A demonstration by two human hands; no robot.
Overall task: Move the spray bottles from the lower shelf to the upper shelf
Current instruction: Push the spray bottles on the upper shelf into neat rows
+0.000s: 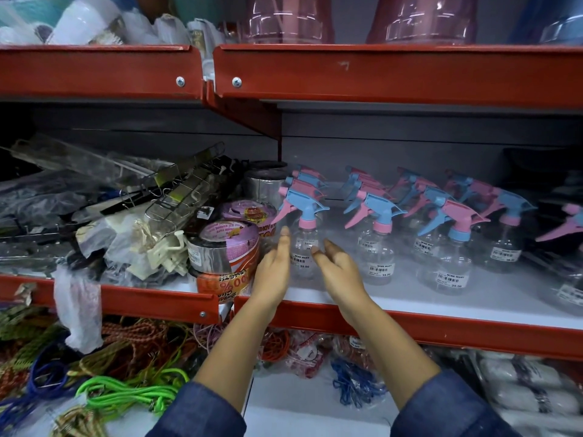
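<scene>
Several clear spray bottles with pink and blue trigger heads stand in rows on the white middle shelf (pixel 410 302). The front-left spray bottle (pixel 303 247) has a blue head and a pink collar. My left hand (pixel 275 269) is open just to the left of it. My right hand (pixel 337 268) is open just to its right, fingers curled toward it. Neither hand holds the bottle. The upper shelf (pixel 378 74) with a red front edge runs above.
Rolls of tape (pixel 225 247) are stacked immediately left of my left hand. Wire racks and bagged goods (pixel 126 216) crowd the left bay. Pink plastic containers (pixel 288 17) stand on the upper shelf. Coloured cords (pixel 126 389) fill the shelf below.
</scene>
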